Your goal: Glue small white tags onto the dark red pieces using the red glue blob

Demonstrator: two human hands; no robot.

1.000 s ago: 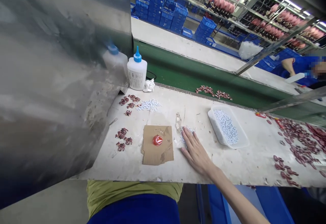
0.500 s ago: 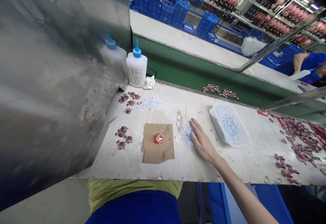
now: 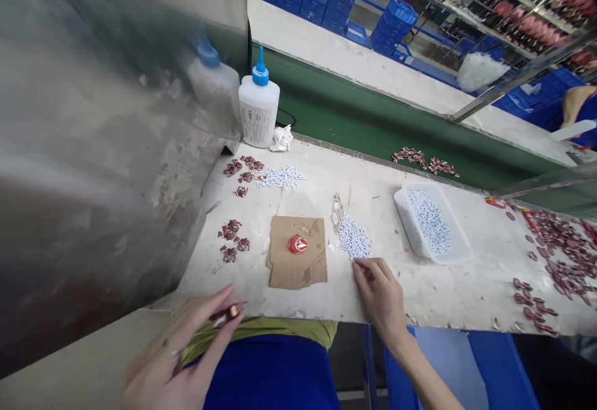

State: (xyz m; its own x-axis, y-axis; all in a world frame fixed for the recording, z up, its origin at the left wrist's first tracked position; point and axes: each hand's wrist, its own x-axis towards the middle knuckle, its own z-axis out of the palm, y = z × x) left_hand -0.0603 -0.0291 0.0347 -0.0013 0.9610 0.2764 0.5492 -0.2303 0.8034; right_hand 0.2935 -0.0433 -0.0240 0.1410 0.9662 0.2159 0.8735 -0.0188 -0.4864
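Note:
My left hand is low in front of the bench edge, its fingertips pinching a small dark-red piece with a shiny coppery part. On the right, the fingertips of my right hand are pressed together at the near edge of a pile of tiny white-and-blue pieces. Whatever they pinch is too small to make out. Between the hands lies a cardboard square, with a round red cap-like thing on it. Small clusters of dark-red pieces lie to the left of the cardboard.
A white bottle with a blue nozzle stands by the metal panel, beside crumpled tissue. A clear tub of white-and-blue pieces sits right. Many dark-red pieces lie far right. Another person's sleeve shows across the belt.
My left hand has come into view holding a dark-red piece. My right hand has drawn back from lying flat on the pile to pinching at its near edge. The view has shifted slightly.

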